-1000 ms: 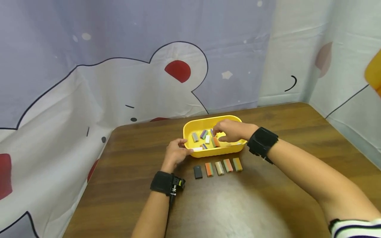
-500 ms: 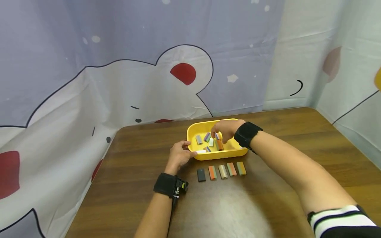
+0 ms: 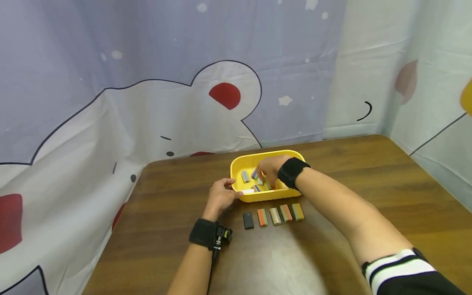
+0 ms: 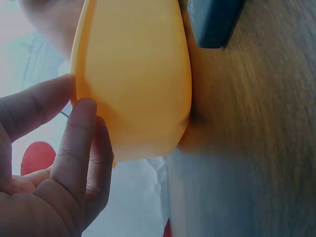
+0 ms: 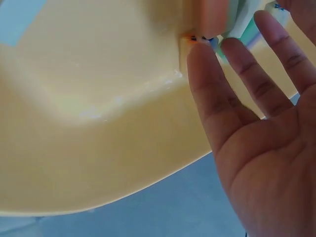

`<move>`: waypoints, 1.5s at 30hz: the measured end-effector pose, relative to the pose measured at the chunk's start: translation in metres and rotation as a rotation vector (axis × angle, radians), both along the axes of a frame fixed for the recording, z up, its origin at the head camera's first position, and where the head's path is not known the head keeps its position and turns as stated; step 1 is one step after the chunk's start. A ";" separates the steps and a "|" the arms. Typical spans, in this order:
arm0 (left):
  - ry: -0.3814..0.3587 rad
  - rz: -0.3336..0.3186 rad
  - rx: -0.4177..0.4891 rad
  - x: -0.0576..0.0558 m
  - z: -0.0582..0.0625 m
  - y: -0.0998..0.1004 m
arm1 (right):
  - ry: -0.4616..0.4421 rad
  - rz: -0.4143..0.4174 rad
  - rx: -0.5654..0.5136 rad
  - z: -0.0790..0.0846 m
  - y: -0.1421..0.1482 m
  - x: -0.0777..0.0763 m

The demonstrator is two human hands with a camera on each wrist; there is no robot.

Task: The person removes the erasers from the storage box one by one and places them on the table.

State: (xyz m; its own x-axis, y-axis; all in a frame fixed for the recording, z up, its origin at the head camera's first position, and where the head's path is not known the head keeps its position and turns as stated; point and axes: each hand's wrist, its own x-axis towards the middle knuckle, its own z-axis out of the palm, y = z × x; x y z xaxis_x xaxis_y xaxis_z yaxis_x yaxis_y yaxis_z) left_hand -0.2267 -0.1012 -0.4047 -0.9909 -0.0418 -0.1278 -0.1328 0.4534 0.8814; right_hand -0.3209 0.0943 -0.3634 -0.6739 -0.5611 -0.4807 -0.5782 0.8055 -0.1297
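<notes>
A shallow yellow plastic bin [image 3: 273, 197] holds several small two-tone blocks. My left hand [image 3: 220, 197] pinches its left end, thumb and fingers at the rim in the left wrist view. My right hand [image 3: 271, 168] reaches down into the bin, fingers pointing at the blocks. A white block [image 3: 260, 181] lies partly hidden under its fingertips. In the right wrist view, the fingers are fairly straight, with the fingertips close to an orange-and-green block [image 5: 214, 19]. A grey block [image 3: 245, 176] and a purple block [image 3: 254, 173] lie to the left of that hand.
In front of the bin, a row on the wooden table [image 3: 177, 213] runs from a black block [image 3: 248, 221] through orange-green [image 3: 262, 217], cream [image 3: 275, 216] and pink-green blocks [image 3: 285, 213] to a yellow-green block [image 3: 298, 212]. A printed curtain [image 3: 155, 119] hangs behind.
My right hand has moved left and lower in the bin, now covering part of the white block. The left hand keeps its hold on the rim; the row in front is unchanged.
</notes>
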 end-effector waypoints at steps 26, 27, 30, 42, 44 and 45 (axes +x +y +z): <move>0.023 -0.009 -0.010 -0.002 0.004 0.005 | 0.042 0.031 0.046 -0.004 0.003 -0.003; 0.022 -0.009 -0.010 -0.002 0.005 0.005 | 0.047 0.037 0.046 -0.004 0.004 -0.004; 0.015 -0.010 -0.012 -0.002 0.005 0.005 | 0.062 0.048 0.048 -0.002 0.005 -0.005; 0.002 -0.003 -0.011 -0.005 0.005 0.008 | 0.083 0.047 -0.013 0.005 0.017 0.000; 0.003 -0.003 -0.010 -0.005 0.005 0.008 | 0.084 0.047 -0.035 0.006 0.018 0.000; 0.003 -0.004 -0.010 -0.005 0.005 0.008 | 0.088 0.044 -0.042 0.005 0.019 0.000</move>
